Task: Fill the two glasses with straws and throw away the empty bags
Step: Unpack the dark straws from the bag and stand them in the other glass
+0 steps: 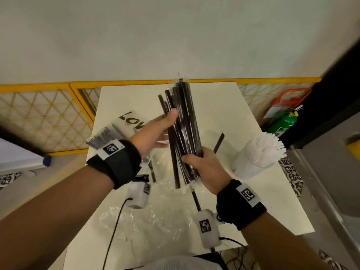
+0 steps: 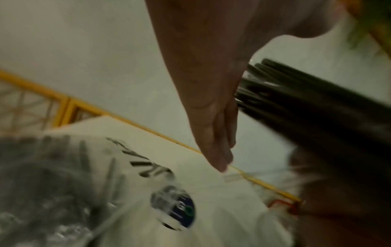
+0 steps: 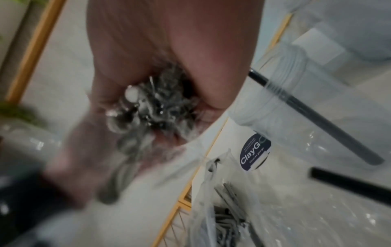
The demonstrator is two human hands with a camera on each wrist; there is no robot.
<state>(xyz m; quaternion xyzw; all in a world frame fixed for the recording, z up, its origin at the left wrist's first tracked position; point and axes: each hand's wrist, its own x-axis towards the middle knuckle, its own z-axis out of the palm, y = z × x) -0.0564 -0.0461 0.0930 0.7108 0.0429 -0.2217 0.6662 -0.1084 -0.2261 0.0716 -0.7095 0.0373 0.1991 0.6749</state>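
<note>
Crumpled clear bag (image 1: 144, 221) lies nearest on counter (image 1: 224, 106). Right hand (image 1: 204, 166) fingers grip black straw bundle (image 1: 183, 121) above it; left hand (image 1: 155, 131) fingers straight, touching it. White-straw glass (image 1: 255, 158) right.

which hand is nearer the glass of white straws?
Right. The right hand grips the bundle of black straws just left of the glass of white straws; the left hand is on the bundle's far side.

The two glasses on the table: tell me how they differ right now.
The right glass is packed with white straws; the middle glass holds a single black straw. The right glass looks milky white from its load; the middle glass looks almost see-through. Both stand upright on the table.
</note>
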